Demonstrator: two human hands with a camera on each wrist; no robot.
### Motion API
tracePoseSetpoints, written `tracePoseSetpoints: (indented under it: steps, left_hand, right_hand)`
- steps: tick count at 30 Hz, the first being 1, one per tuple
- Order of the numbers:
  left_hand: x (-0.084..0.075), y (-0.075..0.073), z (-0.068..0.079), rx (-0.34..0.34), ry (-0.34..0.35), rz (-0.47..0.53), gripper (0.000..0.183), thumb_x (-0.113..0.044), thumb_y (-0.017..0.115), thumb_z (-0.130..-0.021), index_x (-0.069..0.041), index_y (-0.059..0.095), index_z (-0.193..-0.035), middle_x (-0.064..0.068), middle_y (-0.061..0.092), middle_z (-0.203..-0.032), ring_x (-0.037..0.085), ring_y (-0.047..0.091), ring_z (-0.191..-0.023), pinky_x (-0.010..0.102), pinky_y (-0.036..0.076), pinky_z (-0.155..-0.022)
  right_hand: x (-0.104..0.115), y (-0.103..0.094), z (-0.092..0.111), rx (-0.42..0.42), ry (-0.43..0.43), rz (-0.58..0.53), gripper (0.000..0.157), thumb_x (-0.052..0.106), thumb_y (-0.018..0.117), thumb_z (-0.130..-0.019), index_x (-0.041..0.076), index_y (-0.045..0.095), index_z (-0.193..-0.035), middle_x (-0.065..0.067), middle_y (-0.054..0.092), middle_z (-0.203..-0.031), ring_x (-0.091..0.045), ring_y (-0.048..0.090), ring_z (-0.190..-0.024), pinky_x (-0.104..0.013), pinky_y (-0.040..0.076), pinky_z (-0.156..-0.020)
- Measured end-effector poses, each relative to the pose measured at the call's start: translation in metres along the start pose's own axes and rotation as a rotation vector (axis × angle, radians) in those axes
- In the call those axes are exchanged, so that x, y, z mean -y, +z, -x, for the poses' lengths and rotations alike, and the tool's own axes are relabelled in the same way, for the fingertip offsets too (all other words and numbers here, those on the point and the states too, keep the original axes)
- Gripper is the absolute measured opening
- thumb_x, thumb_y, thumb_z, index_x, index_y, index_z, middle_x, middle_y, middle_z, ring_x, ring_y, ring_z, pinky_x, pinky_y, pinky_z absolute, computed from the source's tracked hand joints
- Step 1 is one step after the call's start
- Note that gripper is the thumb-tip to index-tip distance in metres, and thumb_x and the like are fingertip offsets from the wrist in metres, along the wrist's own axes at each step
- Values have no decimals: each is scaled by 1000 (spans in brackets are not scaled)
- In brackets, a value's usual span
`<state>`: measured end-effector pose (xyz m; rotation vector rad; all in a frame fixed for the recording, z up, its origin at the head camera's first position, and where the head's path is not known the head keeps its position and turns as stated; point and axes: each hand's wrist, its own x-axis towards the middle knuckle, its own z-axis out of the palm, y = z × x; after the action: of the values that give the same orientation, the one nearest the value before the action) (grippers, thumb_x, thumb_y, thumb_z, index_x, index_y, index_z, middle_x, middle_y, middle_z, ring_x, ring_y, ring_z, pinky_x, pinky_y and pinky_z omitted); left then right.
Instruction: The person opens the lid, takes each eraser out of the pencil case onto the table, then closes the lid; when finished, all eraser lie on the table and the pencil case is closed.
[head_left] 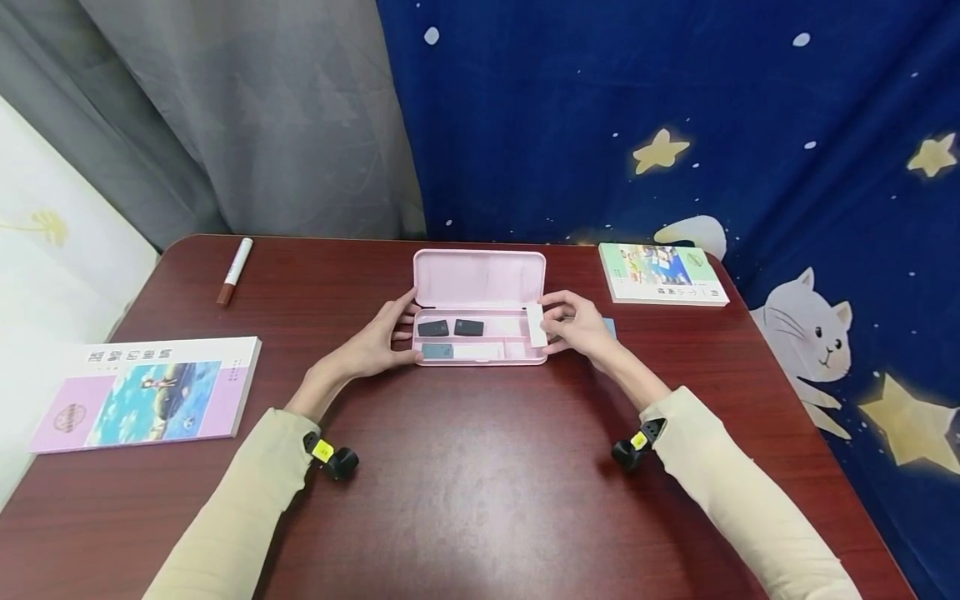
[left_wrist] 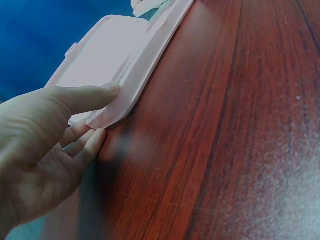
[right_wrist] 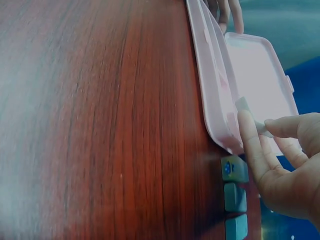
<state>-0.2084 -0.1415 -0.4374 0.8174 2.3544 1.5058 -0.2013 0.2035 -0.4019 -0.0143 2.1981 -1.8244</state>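
Observation:
A pink pencil case [head_left: 480,363] lies on the table with its lid [head_left: 480,279] raised at the back. In its tray are two dark erasers, one at the left [head_left: 432,328] and one beside it [head_left: 468,327], with a blue-grey eraser [head_left: 437,351] in the front compartment. My left hand [head_left: 372,340] holds the case's left end, thumb at the front wall and fingers round the side. Between thumb and fingers, my right hand [head_left: 581,327] pinches a white eraser [head_left: 536,325] over the tray's right end. In the right wrist view this eraser [right_wrist: 243,106] is tilted.
Several small blocks [right_wrist: 235,197] stand in a row just right of the case, mostly hidden by my right hand in the head view. A purple book [head_left: 150,392] lies at left, a green-covered book [head_left: 663,273] at back right, a marker [head_left: 236,271] at back left.

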Motion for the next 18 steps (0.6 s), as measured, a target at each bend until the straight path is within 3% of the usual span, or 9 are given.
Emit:
tracePoseSetpoints:
  steps: [11, 18]
  left_hand:
    - [-1, 1, 0, -6, 3, 16, 102, 8, 75, -77, 1, 7, -153, 27, 30, -136, 41, 40, -125, 50, 39, -103]
    - [1, 1, 0, -11, -2, 10, 102, 8, 76, -77, 0, 8, -153, 26, 31, -136, 40, 40, -125, 49, 39, -103]
  right_hand:
    - [-15, -31, 12, -30, -39, -68, 44, -9, 55, -90, -9, 42, -131, -13, 56, -91, -19, 62, -67, -39, 59, -61]
    - [-20, -53, 22, -70, -9, -49, 44, -6, 55, -93, -8, 41, -135, -11, 55, -93, -17, 63, -68, -39, 59, -64]
